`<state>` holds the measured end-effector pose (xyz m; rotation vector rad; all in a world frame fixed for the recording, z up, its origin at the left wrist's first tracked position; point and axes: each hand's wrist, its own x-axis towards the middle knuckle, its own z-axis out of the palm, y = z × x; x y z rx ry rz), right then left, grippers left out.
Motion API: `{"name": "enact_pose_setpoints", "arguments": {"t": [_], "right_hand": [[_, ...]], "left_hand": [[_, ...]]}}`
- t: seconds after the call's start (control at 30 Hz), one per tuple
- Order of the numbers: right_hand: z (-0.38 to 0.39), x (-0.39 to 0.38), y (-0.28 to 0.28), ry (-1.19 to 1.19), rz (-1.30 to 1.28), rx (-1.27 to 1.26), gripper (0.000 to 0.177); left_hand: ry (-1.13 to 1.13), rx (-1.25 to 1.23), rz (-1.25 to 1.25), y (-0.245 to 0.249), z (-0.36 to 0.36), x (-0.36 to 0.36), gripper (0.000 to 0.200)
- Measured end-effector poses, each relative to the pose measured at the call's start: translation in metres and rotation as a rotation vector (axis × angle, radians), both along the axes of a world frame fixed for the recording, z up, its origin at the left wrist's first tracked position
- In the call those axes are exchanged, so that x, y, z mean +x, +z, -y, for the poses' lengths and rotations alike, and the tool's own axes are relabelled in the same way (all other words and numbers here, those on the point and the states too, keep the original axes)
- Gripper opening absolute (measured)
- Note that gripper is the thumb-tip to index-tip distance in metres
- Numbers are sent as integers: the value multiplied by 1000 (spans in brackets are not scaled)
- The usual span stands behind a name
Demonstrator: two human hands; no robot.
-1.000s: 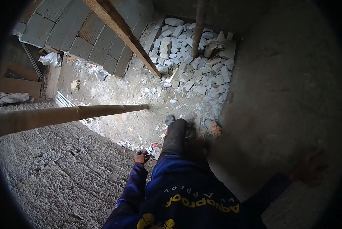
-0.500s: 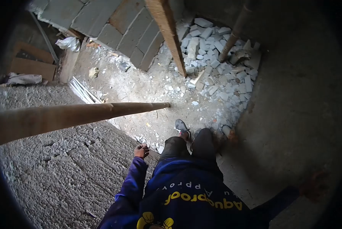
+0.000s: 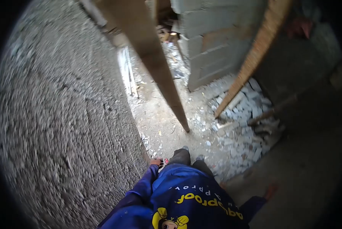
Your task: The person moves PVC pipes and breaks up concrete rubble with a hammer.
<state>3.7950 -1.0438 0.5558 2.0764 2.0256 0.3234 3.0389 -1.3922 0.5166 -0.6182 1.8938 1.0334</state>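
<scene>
I look straight down at my blue shirt and dark trousers. My left hand rests against the lower edge of a rough concrete wall on my left, holding nothing that I can see. My right hand is pressed to a smooth grey wall on my right; it is blurred and dim, with no object in it. My feet stand on a dusty floor scattered with small rubble.
A round wooden pole slants down to the floor ahead of my feet. A second timber prop leans at the right over a heap of broken grey blocks. A block wall stands behind.
The view has swung round sharply, so the pole now runs from the top instead of from the left. Both hands stay on the walls; my feet have shifted little.
</scene>
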Motion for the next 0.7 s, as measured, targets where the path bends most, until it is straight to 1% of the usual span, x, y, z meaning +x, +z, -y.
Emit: {"name": "enact_pose_setpoints", "arguments": {"t": [0.03,0.07,0.1,0.13,0.17,0.2,0.23,0.27,0.3,0.37,0.4,0.43,0.47,0.5,0.57,0.6,0.67,0.7], "right_hand": [[-37,-72,-2,114,-651,-316,58],[-49,-168,39,-11,-871,-623,58],[-54,-230,54,55,-804,-680,48],[-50,-285,65,139,-854,-642,45],[-49,-319,69,214,-906,-603,42],[-58,-329,32,246,-969,-615,41],[-71,-340,-12,277,-1037,-624,41],[-76,-364,-23,289,-996,-686,36],[-70,-389,-26,295,-952,-745,32],[-51,-448,2,586,-975,-870,24],[-38,-478,24,692,-883,-900,21],[-27,-508,40,793,-787,-925,19],[-20,-536,42,817,-681,-1050,18],[-11,-564,44,834,-572,-1169,18],[18,-619,58,960,-508,-1182,26],[32,-648,66,964,-498,-1176,26],[59,-706,73,1186,-496,-1194,29],[70,-733,71,1177,-493,-1188,29]], "left_hand": [[43,47,45,-20,11,6,12],[106,62,45,-25,21,14,12],[122,78,-43,-26,31,22,11],[132,84,-134,-25,41,29,10],[232,44,-150,-24,48,35,11],[281,50,-148,-39,68,42,11],[266,30,-220,-66,93,46,12],[246,5,-293,-80,108,45,12],[283,12,-297,-78,114,42,12],[585,74,-139,-60,123,37,12],[608,77,-132,-47,123,31,12],[553,123,-168,-32,119,17,11],[495,170,-202,-24,113,3,10],[510,174,-189,-17,105,-13,10],[591,250,-322,-10,90,-55,9],[597,258,-317,-5,80,-77,9],[576,283,-368,18,54,-127,14],[528,281,-352,17,45,-153,21]]}}
